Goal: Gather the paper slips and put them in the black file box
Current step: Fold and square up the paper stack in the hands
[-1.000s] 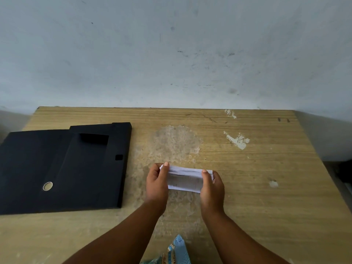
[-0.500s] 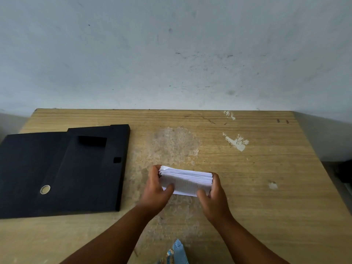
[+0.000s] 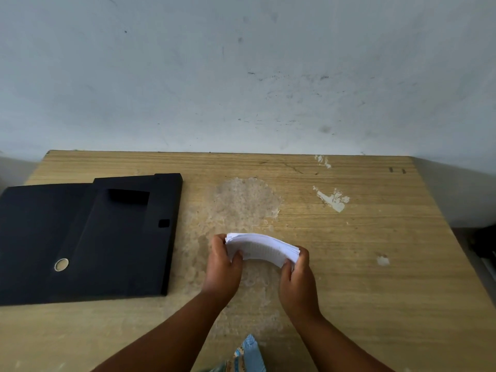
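A stack of white paper slips [image 3: 261,248] is held just above the middle of the wooden table, bowed upward in an arch. My left hand [image 3: 224,267] grips its left end and my right hand [image 3: 298,280] grips its right end, thumbs on the near side. The black file box [image 3: 88,237] lies flat on the table's left part, well apart from the slips, with a round metal ring on its face and a rectangular recess near its top. Whether the box is open or closed I cannot tell.
The wooden table [image 3: 375,277] has a worn pale patch in the middle and white paint flecks at the right. A grey-white wall [image 3: 241,76] rises right behind the far edge. A bit of blue patterned cloth [image 3: 248,354] shows at the near edge.
The slips were held flat and edge-on; now both hands squeeze the ends inward and the stack arches upward. The hands stay at the same spot on the table.
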`<state>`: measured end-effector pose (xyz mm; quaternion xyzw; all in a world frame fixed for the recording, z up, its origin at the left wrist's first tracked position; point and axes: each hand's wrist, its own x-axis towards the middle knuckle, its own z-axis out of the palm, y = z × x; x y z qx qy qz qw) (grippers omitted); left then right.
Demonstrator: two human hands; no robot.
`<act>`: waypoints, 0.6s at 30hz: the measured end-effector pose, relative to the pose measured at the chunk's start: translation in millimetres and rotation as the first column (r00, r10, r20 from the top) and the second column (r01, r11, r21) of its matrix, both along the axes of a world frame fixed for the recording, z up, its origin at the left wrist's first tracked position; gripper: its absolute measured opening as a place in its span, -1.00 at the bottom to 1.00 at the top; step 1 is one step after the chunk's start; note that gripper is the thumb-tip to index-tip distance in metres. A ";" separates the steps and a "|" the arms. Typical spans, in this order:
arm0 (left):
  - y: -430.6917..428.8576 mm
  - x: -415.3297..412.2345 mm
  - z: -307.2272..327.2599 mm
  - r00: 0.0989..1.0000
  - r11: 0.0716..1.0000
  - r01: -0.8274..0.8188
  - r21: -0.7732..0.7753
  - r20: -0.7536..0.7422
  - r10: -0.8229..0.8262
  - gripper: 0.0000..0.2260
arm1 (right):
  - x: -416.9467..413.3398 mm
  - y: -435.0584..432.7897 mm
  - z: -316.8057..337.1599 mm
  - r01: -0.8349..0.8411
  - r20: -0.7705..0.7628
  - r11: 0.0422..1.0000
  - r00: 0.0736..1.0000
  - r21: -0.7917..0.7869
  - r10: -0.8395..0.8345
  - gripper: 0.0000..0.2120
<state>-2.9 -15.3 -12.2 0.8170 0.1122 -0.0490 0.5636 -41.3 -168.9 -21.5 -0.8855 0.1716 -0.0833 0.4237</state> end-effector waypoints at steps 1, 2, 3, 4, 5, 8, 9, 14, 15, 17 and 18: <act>0.5 -0.6 -3.2 1.000 1.000 0.009 0.008 -0.013 -0.009 -0.75 | -0.8 0.8 -1.2 0.003 -0.019 1.000 1.000 0.000 -0.004 -0.69; 0.7 -0.3 -5.2 1.000 1.000 0.011 0.019 -0.018 -0.011 -0.76 | -0.5 1.4 -1.2 0.007 -0.028 1.000 1.000 0.003 -0.007 -0.69; 0.5 0.5 -5.6 1.000 1.000 0.008 0.028 -0.015 -0.007 -0.77 | 0.1 1.6 -0.9 0.011 -0.029 1.000 1.000 0.008 -0.011 -0.69; -0.3 1.2 -5.0 1.000 1.000 -0.001 0.030 -0.007 0.001 -0.78 | 1.1 1.8 0.2 0.012 -0.030 1.000 0.999 0.014 -0.012 -0.68; -1.3 1.5 -4.0 1.000 1.000 -0.013 0.027 -0.001 0.013 -0.80 | 1.7 1.7 0.7 0.011 -0.033 1.000 0.999 0.019 -0.010 -0.68; -0.7 1.2 -5.2 1.000 0.999 -0.002 0.037 -0.018 0.003 -0.79 | 0.9 1.8 0.4 0.004 -0.077 0.999 0.997 0.035 -0.002 -0.66; 0.7 2.0 -6.7 0.999 0.998 0.019 0.052 -0.036 -0.017 -0.78 | 0.1 1.6 -0.1 0.002 -0.098 0.999 0.995 0.043 0.003 -0.64; 12.6 18.1 5.3 0.994 1.000 0.011 0.024 -0.105 -0.008 -0.86 | 9.7 -9.6 11.7 0.004 -0.181 0.982 0.983 0.190 0.031 -0.65; 14.8 21.3 11.4 0.992 1.000 -0.025 -0.017 -0.122 0.022 -0.86 | 12.7 -12.1 16.5 0.013 -0.189 0.969 0.981 0.248 0.035 -0.67; 18.3 24.6 25.3 0.976 0.969 -0.159 -0.191 -0.179 0.125 -0.82 | 16.9 -15.0 27.8 0.056 -0.214 0.917 0.976 0.395 0.033 -0.70; 17.6 24.4 32.1 0.962 0.913 -0.233 -0.335 -0.216 0.167 -0.81 | 18.3 -14.7 34.1 0.085 -0.224 0.871 0.974 0.483 0.029 -0.69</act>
